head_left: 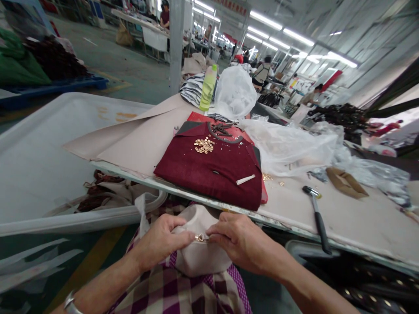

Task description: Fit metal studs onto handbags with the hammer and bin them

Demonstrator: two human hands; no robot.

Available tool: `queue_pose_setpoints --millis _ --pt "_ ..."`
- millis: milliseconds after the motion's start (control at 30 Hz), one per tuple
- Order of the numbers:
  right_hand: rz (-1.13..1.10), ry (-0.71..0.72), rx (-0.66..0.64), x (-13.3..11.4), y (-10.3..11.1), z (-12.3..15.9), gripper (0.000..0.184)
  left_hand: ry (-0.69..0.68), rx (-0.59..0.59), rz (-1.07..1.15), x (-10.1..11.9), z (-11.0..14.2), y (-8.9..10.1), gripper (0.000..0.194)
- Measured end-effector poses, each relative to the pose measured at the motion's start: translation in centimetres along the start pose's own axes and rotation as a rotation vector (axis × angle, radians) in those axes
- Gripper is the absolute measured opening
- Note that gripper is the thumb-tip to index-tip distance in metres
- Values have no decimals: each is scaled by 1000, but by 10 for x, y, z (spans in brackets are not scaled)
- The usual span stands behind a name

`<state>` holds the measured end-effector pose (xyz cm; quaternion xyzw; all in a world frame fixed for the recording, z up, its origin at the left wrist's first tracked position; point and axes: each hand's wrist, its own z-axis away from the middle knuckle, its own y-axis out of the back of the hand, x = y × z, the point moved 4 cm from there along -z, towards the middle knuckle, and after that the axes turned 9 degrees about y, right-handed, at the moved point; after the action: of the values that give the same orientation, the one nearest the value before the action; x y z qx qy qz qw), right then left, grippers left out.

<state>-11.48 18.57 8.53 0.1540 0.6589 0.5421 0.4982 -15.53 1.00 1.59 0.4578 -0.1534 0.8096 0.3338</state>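
Note:
My left hand (162, 244) and my right hand (240, 244) both pinch a beige fabric piece (199, 257) held over my lap, below the table's front edge. Between the fingertips sits a small gold metal ring fitting (200, 238) set in the fabric. Both hands have fingers closed on the cloth. On the table ahead lies a folded dark red garment (212, 168) with a pile of gold metal fittings (204, 145) on top and a small white strip (245, 179).
A black-handled hammer (317, 216) lies on the beige table top (353, 218) at the right. Clear plastic bags (291, 146), a green bottle (208, 87) and stacked cloth stand behind. A grey bin (39, 161) is at the left. Other people work far back.

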Motion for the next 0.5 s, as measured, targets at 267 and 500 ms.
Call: queue_pose_setpoints --millis 267,500 --pt "-152 -161 2 29 9 36 16 60 -11 -82 -6 17 9 46" --pt "-104 71 -5 34 4 30 83 1 45 -299 4 22 7 45"
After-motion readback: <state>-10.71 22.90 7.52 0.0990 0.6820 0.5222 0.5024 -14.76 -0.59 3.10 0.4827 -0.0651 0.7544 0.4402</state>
